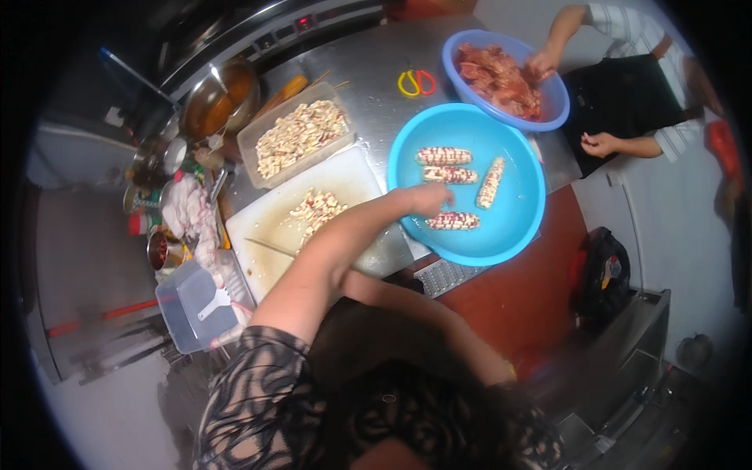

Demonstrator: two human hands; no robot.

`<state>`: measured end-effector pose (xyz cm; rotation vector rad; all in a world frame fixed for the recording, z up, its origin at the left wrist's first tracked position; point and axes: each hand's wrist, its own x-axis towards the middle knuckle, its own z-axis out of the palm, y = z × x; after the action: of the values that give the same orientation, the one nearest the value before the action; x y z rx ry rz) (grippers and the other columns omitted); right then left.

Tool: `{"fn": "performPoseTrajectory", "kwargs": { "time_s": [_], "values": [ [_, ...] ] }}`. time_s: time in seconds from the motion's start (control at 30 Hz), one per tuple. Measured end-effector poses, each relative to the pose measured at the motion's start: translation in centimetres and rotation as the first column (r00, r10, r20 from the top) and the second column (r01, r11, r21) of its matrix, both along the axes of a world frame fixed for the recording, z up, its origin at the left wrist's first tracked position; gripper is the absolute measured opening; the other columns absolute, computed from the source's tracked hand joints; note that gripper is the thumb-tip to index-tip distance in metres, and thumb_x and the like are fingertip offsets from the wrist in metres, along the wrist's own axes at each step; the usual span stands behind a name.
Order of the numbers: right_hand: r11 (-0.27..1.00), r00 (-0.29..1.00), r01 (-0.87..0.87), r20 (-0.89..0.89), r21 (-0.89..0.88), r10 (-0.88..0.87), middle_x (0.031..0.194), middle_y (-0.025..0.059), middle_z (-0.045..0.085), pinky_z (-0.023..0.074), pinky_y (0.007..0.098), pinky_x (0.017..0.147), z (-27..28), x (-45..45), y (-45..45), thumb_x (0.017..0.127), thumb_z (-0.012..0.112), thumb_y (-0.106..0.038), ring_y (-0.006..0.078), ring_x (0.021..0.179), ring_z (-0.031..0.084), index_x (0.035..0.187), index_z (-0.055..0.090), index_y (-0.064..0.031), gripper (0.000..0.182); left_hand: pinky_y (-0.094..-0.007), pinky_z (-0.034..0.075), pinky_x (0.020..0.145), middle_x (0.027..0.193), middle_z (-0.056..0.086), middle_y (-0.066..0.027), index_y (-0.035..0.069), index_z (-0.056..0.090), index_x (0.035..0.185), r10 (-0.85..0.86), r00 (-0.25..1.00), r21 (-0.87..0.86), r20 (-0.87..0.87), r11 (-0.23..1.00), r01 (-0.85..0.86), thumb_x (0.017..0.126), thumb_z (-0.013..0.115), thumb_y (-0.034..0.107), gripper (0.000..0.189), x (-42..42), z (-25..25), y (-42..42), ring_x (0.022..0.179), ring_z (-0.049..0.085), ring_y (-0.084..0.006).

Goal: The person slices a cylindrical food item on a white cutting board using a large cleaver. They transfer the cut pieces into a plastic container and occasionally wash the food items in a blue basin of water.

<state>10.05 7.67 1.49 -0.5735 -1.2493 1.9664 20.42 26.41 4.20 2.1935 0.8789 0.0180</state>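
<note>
My left hand [433,200], blurred, reaches into a light-blue plastic basin [405,132]. Several red-and-white corn cobs lie inside: two [444,155] above the hand, one [490,183] to its right and one [453,221] just below it. Its finger positions are unclear. My right forearm [405,299] passes under my left arm, which hides my right hand. A knife blade [269,247], seen as a thin dark line, runs across the white cutting board [252,217] up to my left arm. Cut corn kernels [317,208] lie in a pile on the board, partly behind that arm.
A plastic container [247,144] of cut corn adjoins the board. Yellow-and-red-handled scissors [416,83] lie on the steel table [376,64]. At upper right, a co-worker's hand [541,63] is in a purple-blue basin [455,44] of raw meat. Bowls, jars and a clear tub [176,299] crowd the left.
</note>
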Motion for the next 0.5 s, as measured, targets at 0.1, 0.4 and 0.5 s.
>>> {"fn": "performPoseTrajectory", "kwargs": {
  "time_s": [0.1,0.4,0.5],
  "values": [
    [0.993,0.994,-0.06,0.096,0.102,0.051,0.124,0.0184,0.055,0.0416,0.0397,0.098,1.5,0.2,0.0,0.093,0.052,-0.022,0.027,0.117,0.052,0.127,0.049,-0.0045,0.039,-0.0473,0.043,0.094,0.119,0.055,-0.0164,0.011,0.061,0.117,-0.05,0.94,0.237,-0.337,0.962,0.136,0.077,0.059,0.008,0.04,2.5,1.1,-1.6,0.11,0.056,-0.031],
    [0.881,0.957,-0.16,0.288,0.445,0.029,0.122,0.0208,0.056,0.0421,0.0416,0.097,2.7,0.0,1.7,0.092,0.051,-0.021,0.0298,0.115,0.054,0.126,0.051,-0.0043,0.038,-0.0484,0.034,0.1,0.122,0.056,-0.0072,0.014,0.061,0.116,0.204,0.955,0.306,0.217,0.914,-0.265,0.075,0.066,0.009,0.042,-2.5,6.1,-2.9,0.112,0.054,-0.0302],
    [0.82,0.961,-0.117,0.272,0.56,-0.049,0.121,0.0215,0.057,0.0423,0.0422,0.097,0.9,-0.4,3.2,0.091,0.051,-0.021,0.0307,0.115,0.054,0.126,0.051,-0.0042,0.038,-0.0461,0.032,0.102,0.119,0.059,-0.0073,0.014,0.063,0.112,0.379,0.805,0.49,0.457,0.648,-0.583,0.072,0.068,0.007,0.04,-7.3,9.5,-5.2,0.111,0.054,-0.0297]
  ]
}}
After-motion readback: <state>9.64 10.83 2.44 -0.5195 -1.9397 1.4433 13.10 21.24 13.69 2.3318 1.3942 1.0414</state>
